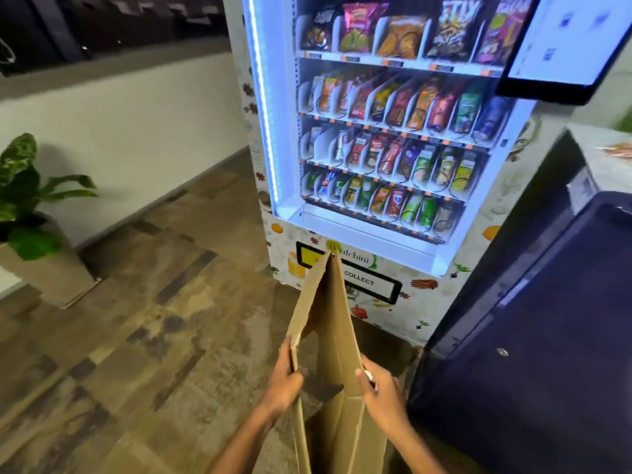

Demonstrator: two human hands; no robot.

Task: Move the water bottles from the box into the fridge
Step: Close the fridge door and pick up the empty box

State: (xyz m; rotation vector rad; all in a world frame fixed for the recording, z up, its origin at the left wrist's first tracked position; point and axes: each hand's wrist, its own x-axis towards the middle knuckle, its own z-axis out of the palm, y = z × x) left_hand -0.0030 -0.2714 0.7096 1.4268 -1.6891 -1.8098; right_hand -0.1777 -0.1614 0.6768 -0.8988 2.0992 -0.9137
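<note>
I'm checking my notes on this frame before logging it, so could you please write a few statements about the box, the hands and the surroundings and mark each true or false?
1. Both hands grip the cardboard box. True: the left hand holds its left flap edge and the right hand its right flap.
2. A water bottle is in the right hand. False: no bottle is visible anywhere; the hand holds only cardboard.
3. A lit vending machine stands behind the box. True.
4. The dark blue fridge is on the left. False: it is on the right.
5. A potted plant stands on the floor at left. True.
</note>
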